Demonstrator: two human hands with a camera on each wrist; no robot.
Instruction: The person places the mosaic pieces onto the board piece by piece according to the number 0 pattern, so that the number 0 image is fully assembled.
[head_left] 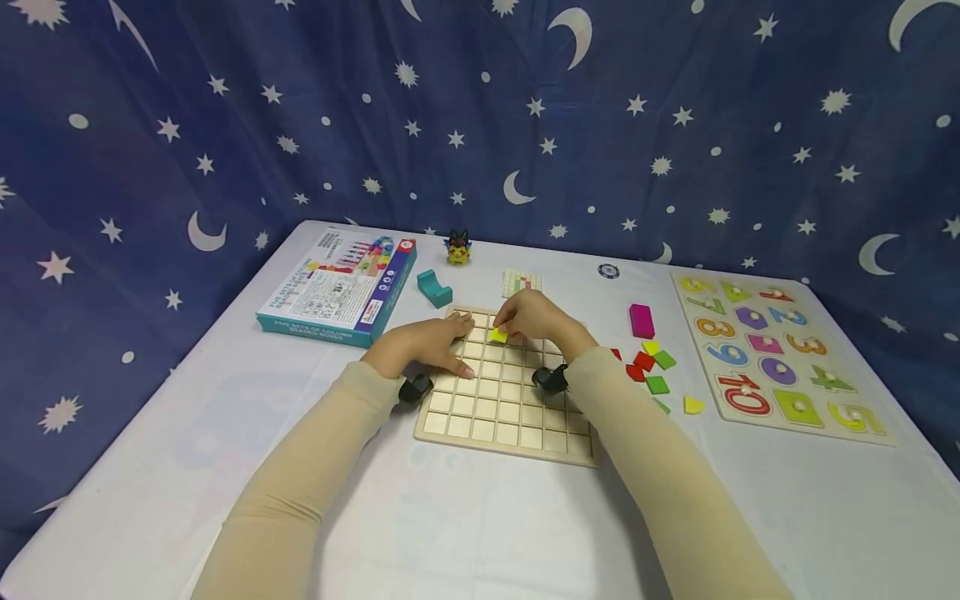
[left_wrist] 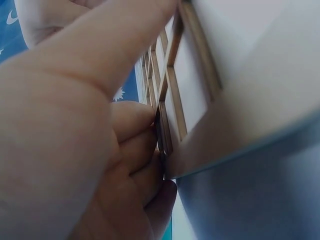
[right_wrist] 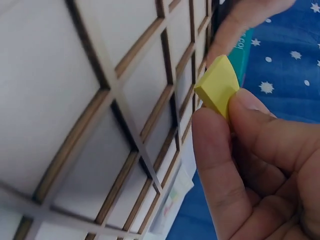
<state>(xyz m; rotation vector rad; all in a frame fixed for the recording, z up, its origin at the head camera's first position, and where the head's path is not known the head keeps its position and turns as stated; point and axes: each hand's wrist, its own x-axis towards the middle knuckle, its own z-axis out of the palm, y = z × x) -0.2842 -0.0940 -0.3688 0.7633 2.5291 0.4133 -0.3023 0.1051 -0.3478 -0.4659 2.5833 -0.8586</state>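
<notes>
The right hand (head_left: pixel 534 317) pinches with its fingertips (right_wrist: pixel 213 132), just right of the left hand (head_left: pixel 426 343), whose thumb (head_left: pixel 454 365) lies apart from its fingers (head_left: pixel 455 325).

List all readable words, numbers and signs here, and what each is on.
"FIVE SETS OF COLUMN BEADED BOXES": teal box, front side
"1": puzzle board
"2": puzzle board
"3": puzzle board
"4": puzzle board
"5": puzzle board
"7": puzzle board
"8": puzzle board
"9": puzzle board
"10": puzzle board
Too small or blurred: the teal box's fine print, any markings on the dark disc, the puzzle board's top-left numeral, the partial lettering in the right wrist view.
</notes>
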